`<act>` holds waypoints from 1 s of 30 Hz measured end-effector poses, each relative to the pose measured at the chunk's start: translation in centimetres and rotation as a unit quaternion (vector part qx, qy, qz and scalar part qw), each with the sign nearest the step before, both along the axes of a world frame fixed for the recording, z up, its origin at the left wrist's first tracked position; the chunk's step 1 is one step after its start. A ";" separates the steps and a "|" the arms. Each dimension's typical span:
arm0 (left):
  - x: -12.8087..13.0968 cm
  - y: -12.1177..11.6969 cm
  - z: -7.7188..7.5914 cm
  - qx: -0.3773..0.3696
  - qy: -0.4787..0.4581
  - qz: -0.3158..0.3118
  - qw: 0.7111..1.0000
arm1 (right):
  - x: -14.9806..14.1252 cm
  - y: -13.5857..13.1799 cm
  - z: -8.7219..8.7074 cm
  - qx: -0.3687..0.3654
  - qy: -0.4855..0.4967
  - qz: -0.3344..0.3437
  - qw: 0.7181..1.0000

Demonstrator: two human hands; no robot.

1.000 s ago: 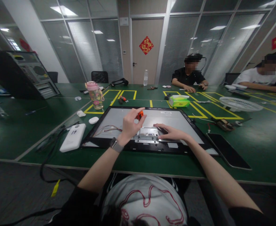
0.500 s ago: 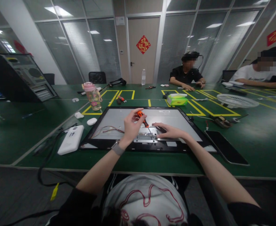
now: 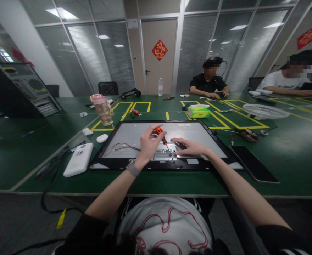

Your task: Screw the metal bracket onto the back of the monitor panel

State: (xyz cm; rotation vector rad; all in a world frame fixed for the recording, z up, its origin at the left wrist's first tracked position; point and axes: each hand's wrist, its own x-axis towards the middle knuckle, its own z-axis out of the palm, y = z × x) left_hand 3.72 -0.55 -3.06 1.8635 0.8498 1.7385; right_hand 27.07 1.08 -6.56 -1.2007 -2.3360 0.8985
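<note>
A flat display panel with a black frame and silvery back lies on the green table. Over its middle my left hand is closed on an orange-and-black screwdriver. The screwdriver slants down to the right, its tip at a metal bracket near the panel's front edge; whether it sits in a screw is too small to tell. My right hand lies at the bracket's right end, thumb and fingers apart, touching the metal. Thin wires run across the panel's left part.
Left of the panel are a white power bank, a white oval case and a pink-lidded bottle. On the right lie a phone and a white fan grille. A green tissue pack stands behind. Two people sit across the table.
The whole view has shifted slightly. My left hand still holds the screwdriver at the bracket, and my right hand stays in place. The person across has moved their hands a little.
</note>
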 end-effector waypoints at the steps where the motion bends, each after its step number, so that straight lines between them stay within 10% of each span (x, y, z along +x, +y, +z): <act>1: 0.0 0.0 0.0 0.002 0.000 0.001 1.000 | 0.0 0.0 0.0 0.000 0.000 -0.001 1.000; 23: 0.0 -0.7 0.3 0.094 0.071 0.011 0.993 | 0.0 0.0 -0.1 0.011 -0.005 0.004 1.000; 30: 0.9 -1.6 0.7 0.034 0.049 -0.095 0.994 | 0.1 0.0 -0.1 0.009 -0.005 0.000 1.000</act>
